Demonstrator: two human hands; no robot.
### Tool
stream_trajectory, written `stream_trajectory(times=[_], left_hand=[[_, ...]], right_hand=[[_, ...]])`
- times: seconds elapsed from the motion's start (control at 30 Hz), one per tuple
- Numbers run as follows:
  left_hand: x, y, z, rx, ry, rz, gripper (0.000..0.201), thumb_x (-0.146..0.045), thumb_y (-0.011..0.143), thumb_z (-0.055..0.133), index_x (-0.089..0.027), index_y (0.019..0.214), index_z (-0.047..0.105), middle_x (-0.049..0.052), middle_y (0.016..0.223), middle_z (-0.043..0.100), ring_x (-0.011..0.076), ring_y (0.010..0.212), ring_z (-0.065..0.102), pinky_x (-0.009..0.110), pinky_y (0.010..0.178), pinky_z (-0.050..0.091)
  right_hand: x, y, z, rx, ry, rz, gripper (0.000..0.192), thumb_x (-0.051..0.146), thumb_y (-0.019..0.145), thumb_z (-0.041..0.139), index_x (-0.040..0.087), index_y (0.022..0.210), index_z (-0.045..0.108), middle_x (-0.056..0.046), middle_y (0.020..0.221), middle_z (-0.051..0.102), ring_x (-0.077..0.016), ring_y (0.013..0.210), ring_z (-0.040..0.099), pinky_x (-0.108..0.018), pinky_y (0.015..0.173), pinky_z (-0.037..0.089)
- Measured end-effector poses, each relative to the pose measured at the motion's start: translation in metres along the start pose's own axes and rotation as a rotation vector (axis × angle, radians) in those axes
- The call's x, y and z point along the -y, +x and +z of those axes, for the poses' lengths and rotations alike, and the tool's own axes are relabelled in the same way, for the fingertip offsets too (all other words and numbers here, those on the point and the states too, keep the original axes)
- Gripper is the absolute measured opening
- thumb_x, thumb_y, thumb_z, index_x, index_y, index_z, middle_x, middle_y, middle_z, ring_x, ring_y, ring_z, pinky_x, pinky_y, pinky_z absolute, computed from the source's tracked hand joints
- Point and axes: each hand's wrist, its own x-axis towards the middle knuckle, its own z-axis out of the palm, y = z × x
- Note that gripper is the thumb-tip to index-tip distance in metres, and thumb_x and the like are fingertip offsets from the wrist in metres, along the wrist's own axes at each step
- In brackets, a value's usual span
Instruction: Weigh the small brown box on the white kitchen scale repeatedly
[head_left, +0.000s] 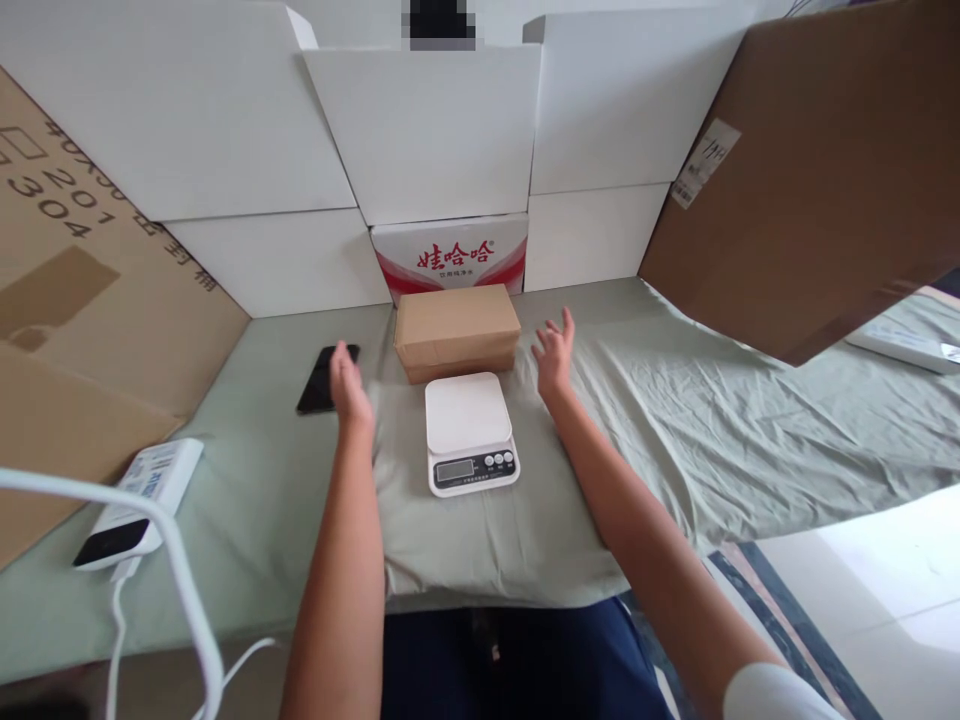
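Note:
A white kitchen scale [468,418] lies flat on the green cloth, its display and buttons facing me. Right behind it sits a closed brown cardboard box [457,330]. My left hand [349,386] is raised to the left of the scale with fingers stretched out, holding nothing. It overlaps a black phone [316,388] lying on the cloth; whether they touch I cannot tell. On the other side, my right hand [553,354] is held up near the brown box's right end, its fingers apart and nothing in them.
White boxes [427,130] form a wall behind, with a red-and-white printed carton [450,255] among them. Large cardboard pieces stand at left [97,300] and right [810,170]. A white power bank [146,500] with a white cable [180,560] lies front left.

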Motion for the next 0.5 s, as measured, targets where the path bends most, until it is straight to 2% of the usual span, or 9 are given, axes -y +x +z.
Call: stream_trajectory(times=[0.1, 0.2, 0.33, 0.5], left_hand=[[-0.010, 0.002, -0.008, -0.136, -0.034, -0.033, 0.067, -0.047, 0.110, 0.023, -0.005, 0.162, 0.031, 0.020, 0.176, 0.023, 0.0259, 0.164, 0.023, 0.040, 0.131, 0.023], [-0.009, -0.005, 0.002, -0.112, -0.046, -0.068, 0.066, -0.050, 0.108, 0.031, -0.007, 0.158, 0.041, 0.020, 0.172, 0.035, 0.0256, 0.160, 0.034, 0.038, 0.128, 0.031], [-0.001, -0.015, 0.019, -0.051, -0.041, -0.080, 0.075, -0.066, 0.098, 0.047, -0.014, 0.153, 0.051, 0.020, 0.167, 0.044, 0.0269, 0.156, 0.042, 0.037, 0.126, 0.034], [0.008, -0.018, 0.027, 0.023, -0.046, -0.095, 0.076, -0.070, 0.094, 0.051, -0.017, 0.148, 0.058, 0.019, 0.163, 0.050, 0.0270, 0.154, 0.046, 0.040, 0.126, 0.035]], right_hand=[[-0.002, 0.014, -0.024, -0.112, 0.041, 0.058, 0.088, 0.062, 0.086, 0.041, 0.044, 0.165, 0.008, -0.009, 0.163, 0.037, -0.0293, 0.151, 0.048, -0.065, 0.115, 0.044], [0.002, 0.012, -0.027, -0.158, 0.132, 0.141, 0.089, 0.058, 0.080, 0.049, 0.043, 0.162, 0.018, -0.008, 0.160, 0.043, -0.0277, 0.146, 0.054, -0.060, 0.118, 0.043], [0.010, -0.005, -0.007, -0.064, 0.141, 0.146, 0.087, 0.055, 0.075, 0.058, 0.035, 0.157, 0.033, -0.010, 0.158, 0.048, -0.0295, 0.145, 0.053, -0.059, 0.121, 0.041], [0.012, -0.022, 0.011, 0.085, 0.096, 0.107, 0.081, 0.056, 0.080, 0.059, 0.035, 0.155, 0.036, -0.012, 0.160, 0.047, -0.0320, 0.146, 0.052, -0.061, 0.116, 0.045]])
